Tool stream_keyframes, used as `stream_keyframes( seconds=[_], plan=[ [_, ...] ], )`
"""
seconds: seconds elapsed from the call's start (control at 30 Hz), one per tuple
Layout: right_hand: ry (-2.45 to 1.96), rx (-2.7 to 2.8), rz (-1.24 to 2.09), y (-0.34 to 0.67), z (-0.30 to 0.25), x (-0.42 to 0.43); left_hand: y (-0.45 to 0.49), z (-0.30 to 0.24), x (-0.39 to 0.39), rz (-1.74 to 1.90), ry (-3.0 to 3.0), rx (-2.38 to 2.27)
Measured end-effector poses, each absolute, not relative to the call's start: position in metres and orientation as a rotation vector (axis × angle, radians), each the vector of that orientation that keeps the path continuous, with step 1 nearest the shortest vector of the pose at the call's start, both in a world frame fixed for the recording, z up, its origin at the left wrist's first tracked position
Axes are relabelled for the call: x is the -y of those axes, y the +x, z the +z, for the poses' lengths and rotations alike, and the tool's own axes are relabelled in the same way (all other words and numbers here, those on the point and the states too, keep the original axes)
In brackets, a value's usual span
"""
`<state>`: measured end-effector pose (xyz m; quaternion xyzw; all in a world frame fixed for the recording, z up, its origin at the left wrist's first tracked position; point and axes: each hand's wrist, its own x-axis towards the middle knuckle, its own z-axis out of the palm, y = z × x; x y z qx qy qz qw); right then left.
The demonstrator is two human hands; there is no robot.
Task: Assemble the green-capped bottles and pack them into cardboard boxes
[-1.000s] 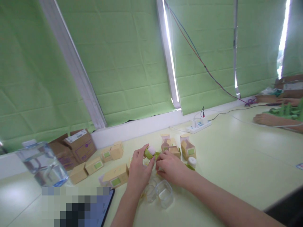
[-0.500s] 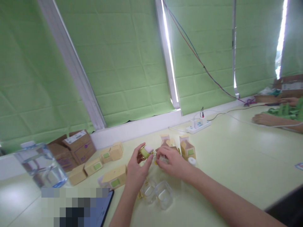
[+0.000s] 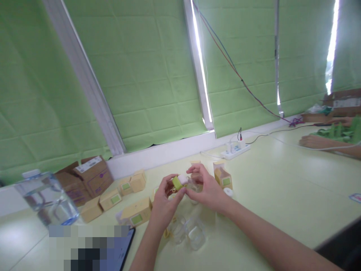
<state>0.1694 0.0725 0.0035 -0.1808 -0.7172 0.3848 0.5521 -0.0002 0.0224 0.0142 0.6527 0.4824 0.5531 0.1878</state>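
My left hand (image 3: pixel 165 201) is closed around a small green-and-white block-shaped item (image 3: pixel 178 183), its fingers behind and thumb in front. Close against that item, my right hand (image 3: pixel 209 192) grips a clear plastic piece (image 3: pixel 193 185) between thumb and fingers. Whether the two pieces touch is hard to make out. Below my hands, clear plastic containers (image 3: pixel 196 235) lie on the table, with a small yellow part (image 3: pixel 167 233) beside them. A small open carton (image 3: pixel 222 177) and a round white piece (image 3: pixel 228 192) are just right of my right hand.
Several small yellow cartons (image 3: pixel 137 212) stand at the left, before a brown cardboard box (image 3: pixel 88 177) and a large water bottle (image 3: pixel 49 197). A dark-edged tablet (image 3: pixel 128 241) lies near the front. A power strip (image 3: pixel 235 151) sits at the back; another person's hand (image 3: pixel 313 141) rests far right.
My right hand has turned, its fingers now raised, and brought the clear piece up against the green-and-white item. The item has tilted and moved slightly right in my left hand.
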Motion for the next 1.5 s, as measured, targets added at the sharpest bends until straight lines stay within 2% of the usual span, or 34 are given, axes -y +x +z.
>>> stream_keyframes(
  seconds=[0.23, 0.67, 1.1, 1.5],
  plan=[
    [-0.355, 1.515, 1.103, 0.171, 0.004, -0.08, -0.003, 0.014, -0.024, 1.532, 1.748, -1.289],
    [-0.381, 1.574, 1.163, 0.167, 0.001, -0.082, -0.003, 0.015, -0.023, 1.5, 1.638, -1.221],
    [-0.443, 1.683, 1.148, 0.166, -0.006, -0.079, -0.005, 0.008, -0.022, 1.544, 1.867, -1.178],
    [-0.522, 1.704, 1.134, 0.161, -0.01, -0.084, 0.003, 0.003, -0.027, 1.572, 2.006, -1.348]
  ],
)
